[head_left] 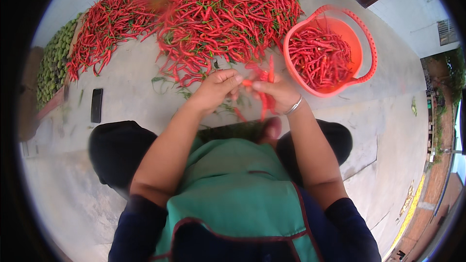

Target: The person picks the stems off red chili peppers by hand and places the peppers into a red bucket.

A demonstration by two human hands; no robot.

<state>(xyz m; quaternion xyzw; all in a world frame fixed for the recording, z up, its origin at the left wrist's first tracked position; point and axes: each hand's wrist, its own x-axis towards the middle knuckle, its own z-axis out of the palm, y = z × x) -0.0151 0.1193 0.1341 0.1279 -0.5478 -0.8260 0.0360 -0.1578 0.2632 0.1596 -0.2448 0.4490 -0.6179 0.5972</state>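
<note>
My right hand (275, 90), with a silver bracelet at the wrist, is closed around several red chili peppers (271, 68) that stick out above and below the fingers. Close beside it, my left hand (219, 89) pinches with thumb and forefinger at the end of one pepper reaching across from the right hand. Whether a stem is between those fingertips is too small to see. Beyond both hands spreads a large heap of red chili peppers (228, 14) with green stems. To the right of the heap stands a red-orange plastic basket (357, 43) holding more red peppers.
A black phone (96, 106) lies on the concrete floor (126, 77) at the left. Farther left is a pile of green produce (56, 58). Loose green stems (225, 108) are scattered beneath my hands. My knees and green apron (238, 174) fill the near side.
</note>
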